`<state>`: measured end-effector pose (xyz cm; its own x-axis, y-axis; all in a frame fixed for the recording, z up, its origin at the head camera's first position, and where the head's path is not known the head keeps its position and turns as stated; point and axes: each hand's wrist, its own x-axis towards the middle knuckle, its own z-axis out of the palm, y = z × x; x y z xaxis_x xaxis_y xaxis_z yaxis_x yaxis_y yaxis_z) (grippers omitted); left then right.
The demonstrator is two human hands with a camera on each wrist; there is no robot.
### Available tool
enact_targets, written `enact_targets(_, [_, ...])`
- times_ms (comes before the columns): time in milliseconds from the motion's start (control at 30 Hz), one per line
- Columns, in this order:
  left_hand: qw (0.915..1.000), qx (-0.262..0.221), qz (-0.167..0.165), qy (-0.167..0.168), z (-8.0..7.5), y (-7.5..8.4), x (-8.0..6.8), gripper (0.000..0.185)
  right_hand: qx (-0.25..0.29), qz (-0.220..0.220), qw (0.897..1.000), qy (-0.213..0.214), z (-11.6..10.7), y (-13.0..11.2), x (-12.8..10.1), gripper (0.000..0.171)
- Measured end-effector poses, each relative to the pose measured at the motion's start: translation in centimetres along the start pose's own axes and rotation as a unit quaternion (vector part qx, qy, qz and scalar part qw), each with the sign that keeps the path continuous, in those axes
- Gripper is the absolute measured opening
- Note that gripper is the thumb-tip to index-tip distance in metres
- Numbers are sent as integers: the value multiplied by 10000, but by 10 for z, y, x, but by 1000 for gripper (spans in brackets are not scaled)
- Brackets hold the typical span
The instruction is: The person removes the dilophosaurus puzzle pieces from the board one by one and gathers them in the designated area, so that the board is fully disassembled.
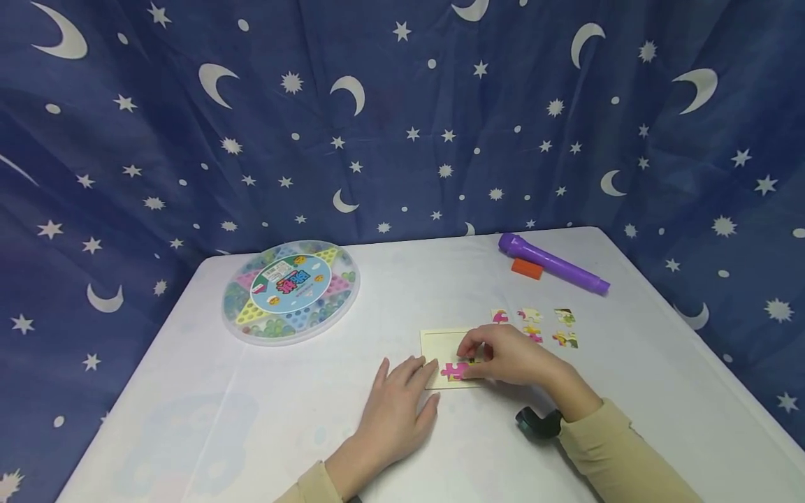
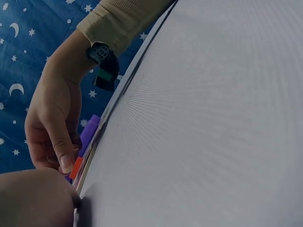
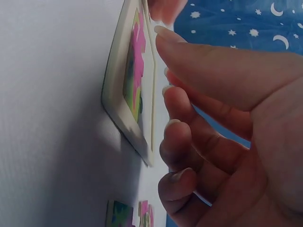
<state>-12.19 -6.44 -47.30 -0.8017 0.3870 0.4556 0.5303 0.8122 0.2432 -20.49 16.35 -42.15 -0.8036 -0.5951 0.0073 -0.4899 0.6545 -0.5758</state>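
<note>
A cream puzzle frame (image 1: 437, 342) lies on the table between my two hands. Spread and fairly straight, the fingers of my left hand (image 1: 397, 412) rest at its left edge. My right hand (image 1: 512, 356) hovers over the frame's right side, its thumb close above the pink puzzle piece (image 1: 453, 370) and its fingers loosely bent. In the right wrist view, pink, yellow and green pieces (image 3: 136, 61) lie in the frame's lower part, and nothing shows between thumb and fingers. From the head view, my right hand hides part of these pieces.
Several loose puzzle pieces (image 1: 564, 340) lie right of the frame. Behind them are an orange block (image 1: 527, 268) and a purple microphone-shaped stick (image 1: 553, 264). A round clear marble game board (image 1: 291, 293) sits at the back left. A star-patterned curtain (image 1: 402, 126) hangs behind the table.
</note>
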Motion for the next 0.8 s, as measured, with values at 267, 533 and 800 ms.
enact_targets(267, [9998, -38, -122, -123, 0, 1, 1, 41, 68, 199, 9998, 76, 0, 7, -4, 30])
enact_targets(533, [9998, -72, -127, -122, -1, 0, 1, 39, -64, 248, 9996, 141, 6, 6, -3, 31])
enact_targets(800, [9998, -131, -98, -128, 2, -1, 1, 39, -152, 432, 9984, 327, 11, 5, -6, 28])
